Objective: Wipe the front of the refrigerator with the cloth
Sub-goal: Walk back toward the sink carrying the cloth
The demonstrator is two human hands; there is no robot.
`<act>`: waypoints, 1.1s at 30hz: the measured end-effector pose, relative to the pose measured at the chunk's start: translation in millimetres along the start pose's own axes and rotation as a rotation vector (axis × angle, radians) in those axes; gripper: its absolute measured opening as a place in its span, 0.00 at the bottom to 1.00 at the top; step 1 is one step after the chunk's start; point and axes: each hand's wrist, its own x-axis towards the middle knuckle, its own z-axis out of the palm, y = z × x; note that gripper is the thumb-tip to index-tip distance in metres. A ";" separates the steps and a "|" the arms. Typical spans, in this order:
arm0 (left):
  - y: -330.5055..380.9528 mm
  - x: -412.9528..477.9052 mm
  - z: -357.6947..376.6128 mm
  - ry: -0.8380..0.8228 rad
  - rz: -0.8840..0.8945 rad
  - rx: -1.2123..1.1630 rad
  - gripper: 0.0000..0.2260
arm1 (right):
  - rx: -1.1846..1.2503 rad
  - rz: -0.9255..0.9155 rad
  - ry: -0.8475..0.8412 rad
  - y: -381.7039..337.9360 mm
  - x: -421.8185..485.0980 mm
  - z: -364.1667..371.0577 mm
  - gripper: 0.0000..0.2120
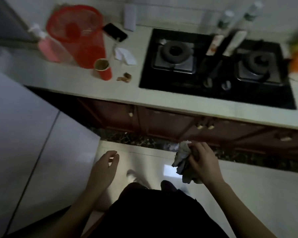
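White refrigerator [33, 134], front pale and glossy with one seam, left hand [104, 169] just right of the refrigerator, empty, fingers loosely curled, grey crumpled cloth [182, 163] farther right, off the refrigerator, bunched in gripping right hand [202, 162]

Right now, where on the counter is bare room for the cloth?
Bare: the counter strip in front of the pink spray bottle and red basket. Crowded: between paper cup, tissue and phone; the gas hob fills the right.

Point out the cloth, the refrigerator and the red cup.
cloth [181, 162], head view, on its bunched grey folds.
refrigerator [21, 117], head view, on its white front.
red cup [106, 74], head view, on its red side wall.
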 end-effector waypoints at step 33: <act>403.9 -62.0 523.3 -0.889 0.610 0.734 0.09 | 0.138 1.146 0.925 361.3 -321.5 -206.9 0.15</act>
